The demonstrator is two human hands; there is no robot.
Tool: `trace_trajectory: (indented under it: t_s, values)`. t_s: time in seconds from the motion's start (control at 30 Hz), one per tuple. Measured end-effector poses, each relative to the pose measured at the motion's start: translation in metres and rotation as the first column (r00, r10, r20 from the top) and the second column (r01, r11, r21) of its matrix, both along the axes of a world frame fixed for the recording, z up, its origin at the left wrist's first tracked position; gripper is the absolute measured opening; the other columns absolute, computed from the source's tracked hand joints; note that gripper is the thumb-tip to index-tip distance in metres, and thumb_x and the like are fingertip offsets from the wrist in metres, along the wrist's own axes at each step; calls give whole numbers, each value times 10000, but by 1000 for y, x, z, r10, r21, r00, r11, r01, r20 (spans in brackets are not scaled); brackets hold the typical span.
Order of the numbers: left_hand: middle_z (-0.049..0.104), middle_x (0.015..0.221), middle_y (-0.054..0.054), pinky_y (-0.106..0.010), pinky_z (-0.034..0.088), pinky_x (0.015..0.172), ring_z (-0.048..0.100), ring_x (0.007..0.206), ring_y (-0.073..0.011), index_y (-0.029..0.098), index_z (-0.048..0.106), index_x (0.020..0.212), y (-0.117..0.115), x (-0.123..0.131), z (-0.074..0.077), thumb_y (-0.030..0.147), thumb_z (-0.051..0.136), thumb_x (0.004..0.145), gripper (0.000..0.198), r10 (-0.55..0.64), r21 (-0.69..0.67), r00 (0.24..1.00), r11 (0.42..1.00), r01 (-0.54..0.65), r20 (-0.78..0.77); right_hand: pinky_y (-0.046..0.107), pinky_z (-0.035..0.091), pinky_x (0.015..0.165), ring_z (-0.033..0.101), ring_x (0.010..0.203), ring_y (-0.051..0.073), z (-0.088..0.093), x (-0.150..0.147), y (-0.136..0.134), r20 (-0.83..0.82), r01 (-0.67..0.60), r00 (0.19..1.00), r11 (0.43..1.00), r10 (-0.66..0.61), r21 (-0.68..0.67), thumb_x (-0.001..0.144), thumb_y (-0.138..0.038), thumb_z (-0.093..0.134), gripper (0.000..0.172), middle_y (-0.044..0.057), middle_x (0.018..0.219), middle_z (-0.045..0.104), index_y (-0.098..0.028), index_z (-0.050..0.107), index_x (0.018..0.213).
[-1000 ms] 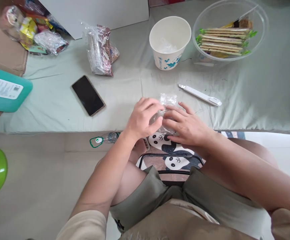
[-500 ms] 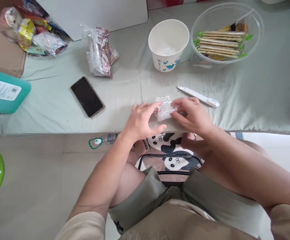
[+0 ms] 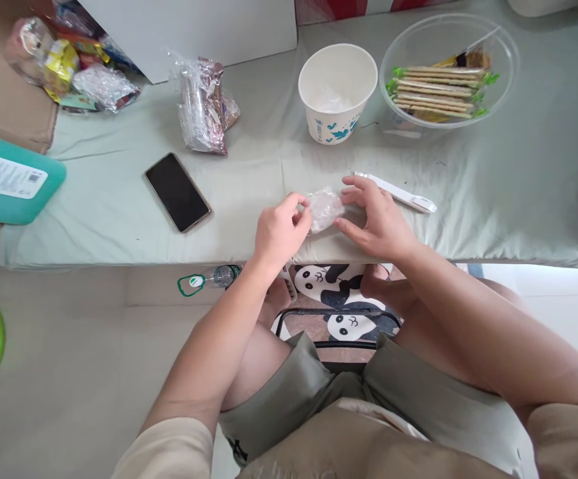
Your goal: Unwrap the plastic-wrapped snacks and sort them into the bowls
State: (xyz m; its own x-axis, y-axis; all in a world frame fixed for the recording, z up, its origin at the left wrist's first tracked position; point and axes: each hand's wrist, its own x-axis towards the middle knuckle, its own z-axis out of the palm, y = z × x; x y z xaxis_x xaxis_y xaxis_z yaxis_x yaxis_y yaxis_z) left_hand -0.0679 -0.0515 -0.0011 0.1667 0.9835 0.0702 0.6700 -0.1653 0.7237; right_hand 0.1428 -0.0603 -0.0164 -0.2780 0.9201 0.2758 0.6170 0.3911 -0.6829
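A crumpled piece of clear plastic wrap lies near the front edge of the cloth-covered table. My left hand pinches its left edge between thumb and fingers. On the other side, my right hand is open, thumb and fingers spread, with the tips close to the wrap's right edge; whether they touch it I cannot tell. Just beyond the right hand lies a slim white box cutter, its far end partly behind the fingers. A white paper cup with blue leaf prints stands farther back and has clear plastic inside.
A clear plastic bowl holds several wrapped sticks. To the left are a black phone, plastic-wrapped packets, a teal container and a cardboard box by more packets. A white box stands at the back.
My left hand has gone from spread fingers to a pinch on the plastic wrap. My right hand has opened from its grip, and the wrap looks flatter and rounder.
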Motion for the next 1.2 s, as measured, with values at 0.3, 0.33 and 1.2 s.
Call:
trace_trajectory:
  t_s: [0.3, 0.33, 1.2]
  values:
    - [475, 540, 92, -261, 400, 572, 459, 485, -110, 231, 571, 934, 2, -2, 0, 323, 577, 942, 92, 24, 153, 979, 987, -56, 202, 490, 534, 909, 686, 808, 252, 3, -6, -3, 43, 157, 987, 987, -156, -34, 910, -332, 592, 362, 15, 770, 705, -251, 615, 1263]
    - [512, 589, 71, -267, 428, 598, 497, 534, -119, 229, 578, 940, 2, -3, -1, 352, 586, 943, 122, -19, 214, 982, 976, -23, 188, 470, 546, 879, 675, 781, 244, 2, -5, -3, 53, 160, 986, 987, -158, -29, 904, -326, 597, 354, 12, 762, 697, -249, 619, 1249]
    - [727, 924, -41, -338, 568, 788, 682, 863, -191, 203, 646, 943, -7, -11, 12, 339, 688, 894, 151, -272, 42, 929, 962, 270, 251, 327, 522, 610, 634, 671, 180, 33, -27, -14, -200, -105, 977, 983, 73, -153, 940, -463, 622, 255, 23, 761, 687, -215, 654, 886]
